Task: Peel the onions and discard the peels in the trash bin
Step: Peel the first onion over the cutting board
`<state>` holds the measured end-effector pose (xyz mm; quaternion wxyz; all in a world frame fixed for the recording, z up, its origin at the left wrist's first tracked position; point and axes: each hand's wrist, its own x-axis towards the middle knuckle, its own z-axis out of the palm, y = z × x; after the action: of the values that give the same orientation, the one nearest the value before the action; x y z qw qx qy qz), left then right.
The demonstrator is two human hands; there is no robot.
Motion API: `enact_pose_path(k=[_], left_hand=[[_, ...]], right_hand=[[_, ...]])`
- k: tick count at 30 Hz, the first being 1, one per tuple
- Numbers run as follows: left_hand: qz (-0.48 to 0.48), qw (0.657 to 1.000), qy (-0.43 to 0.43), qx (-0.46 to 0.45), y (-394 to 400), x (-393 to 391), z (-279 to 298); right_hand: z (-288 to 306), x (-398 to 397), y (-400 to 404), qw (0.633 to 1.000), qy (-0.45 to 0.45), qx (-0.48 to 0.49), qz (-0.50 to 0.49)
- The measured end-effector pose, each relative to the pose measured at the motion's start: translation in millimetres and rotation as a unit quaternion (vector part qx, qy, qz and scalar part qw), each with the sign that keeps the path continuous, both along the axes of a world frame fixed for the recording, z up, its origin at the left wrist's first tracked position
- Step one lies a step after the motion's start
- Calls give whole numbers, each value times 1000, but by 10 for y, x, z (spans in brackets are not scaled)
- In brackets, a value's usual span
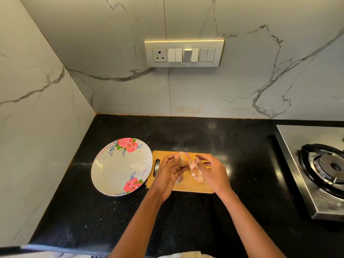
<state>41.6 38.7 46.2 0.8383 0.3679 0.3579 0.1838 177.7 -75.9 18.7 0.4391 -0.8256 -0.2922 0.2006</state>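
My left hand (168, 172) grips an onion (182, 159) with tan-brown skin above a wooden cutting board (191, 187). A bit of purple shows at the onion's top. My right hand (212, 171) pinches a pale strip of peel (192, 164) that hangs off the onion's right side. Loose pale peels (197, 176) lie on the board under my hands. No trash bin is in view.
A white plate with red roses (119, 168) sits on the black counter (186, 220) just left of the board. A steel gas stove with a burner (323, 164) stands at the right. Marble walls close the back and the left; a switch panel (184, 54) is on the back wall.
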Motion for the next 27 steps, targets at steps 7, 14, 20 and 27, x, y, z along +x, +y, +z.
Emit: enact_pose_path(k=[7,14,20,27], left_hand=[[5,996,54,70,55,104,111],[-3,976,93,197,103,140,118],[-12,963,115,245,134,161,71],[-11,960,110,256,135,183,167]], right_hand=[[341,-122,122,992,-89,68,60],[378,-67,93,982,-173,35,71],[384,-77,35,974,-206,47,75],[456,-50,43,961,-250,29,113]])
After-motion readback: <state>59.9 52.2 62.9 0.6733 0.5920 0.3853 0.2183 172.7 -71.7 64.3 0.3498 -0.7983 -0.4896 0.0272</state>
